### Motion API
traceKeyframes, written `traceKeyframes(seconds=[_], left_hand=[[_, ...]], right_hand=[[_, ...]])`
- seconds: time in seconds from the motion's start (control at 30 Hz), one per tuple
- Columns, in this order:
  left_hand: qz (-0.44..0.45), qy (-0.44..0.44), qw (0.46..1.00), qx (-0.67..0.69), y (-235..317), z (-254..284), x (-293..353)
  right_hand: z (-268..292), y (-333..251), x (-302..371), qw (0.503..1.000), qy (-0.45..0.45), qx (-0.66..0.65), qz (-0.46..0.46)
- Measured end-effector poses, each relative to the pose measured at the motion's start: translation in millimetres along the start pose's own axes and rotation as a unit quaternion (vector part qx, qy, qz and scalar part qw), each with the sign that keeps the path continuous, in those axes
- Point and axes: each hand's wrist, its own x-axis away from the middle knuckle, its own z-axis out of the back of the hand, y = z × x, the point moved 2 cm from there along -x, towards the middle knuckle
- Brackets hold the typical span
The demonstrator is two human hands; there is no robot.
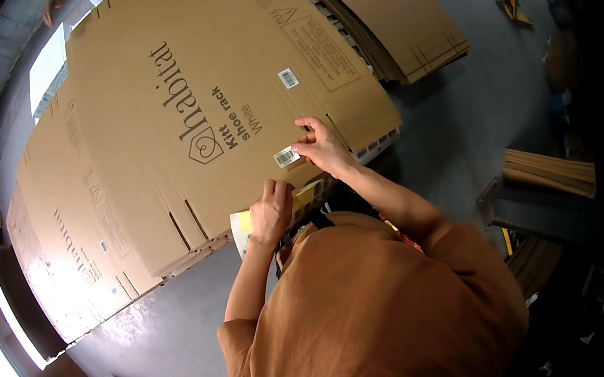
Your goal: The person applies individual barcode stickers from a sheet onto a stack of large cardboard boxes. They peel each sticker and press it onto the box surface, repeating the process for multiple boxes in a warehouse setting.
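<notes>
Under my hands lies a large flat brown cardboard carton (pixel 131 96) with dark printing, on top of a stack. My right hand (pixel 326 151) pinches the right edge of a small white barcode label (pixel 286 157) between thumb and finger, at the carton's near part. Whether the label touches the cardboard I cannot tell. A similar barcode label (pixel 289 78) sits flat on the carton farther off. My left hand (pixel 272 211) is closed at the carton's near edge, gripping a white and yellow label sheet (pixel 242 229) that hangs beside my body; the fingertips are partly hidden.
A second stack of flat cartons (pixel 76 266) adjoins at left. More cardboard (pixel 401 13) lies at the far right. A yellow pallet jack (pixel 509 2) stands on the grey floor (pixel 450 116). To the right, brown boards (pixel 550 173) rest on a dark stand.
</notes>
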Motion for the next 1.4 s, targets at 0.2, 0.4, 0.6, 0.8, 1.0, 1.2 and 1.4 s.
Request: traceKeyframes(seconds=[0.2,0.4,0.6,0.8,1.0,1.2,1.4], left_hand=[[-0.031,0.055,0.998,-0.03,-2.1,-2.7,-3.6],[0.076,-0.043,0.993,-0.085,-3.0,-8.6,-15.8],[0.06,0.004,0.992,-0.11,-12.7,-22.2,-14.5],[0.037,0.044,0.998,0.035,-18.0,7.0,-12.6],[0.163,0.025,0.979,0.118,-21.9,56.1,-18.4],[0.03,0.138,0.989,-0.045,-0.1,58.8,-39.5],[-0.054,0.134,0.988,-0.061,39.1,28.7,-58.5]], right_hand=[[-17.3,22.9,-15.4,0.991,0.062,0.08,0.086],[-26.5,25.7,-17.1,0.965,0.101,0.205,0.132],[-34.7,5.0,-10.1,0.89,0.128,0.39,0.196],[7.1,-4.1,-10.6,0.911,-0.044,0.358,0.202],[31.5,-43.3,43.0,0.86,-0.236,0.396,0.22],[37.5,-61.1,47.3,0.869,-0.213,0.399,0.2],[55.7,-71.1,41.7,0.888,-0.241,0.372,0.124]])
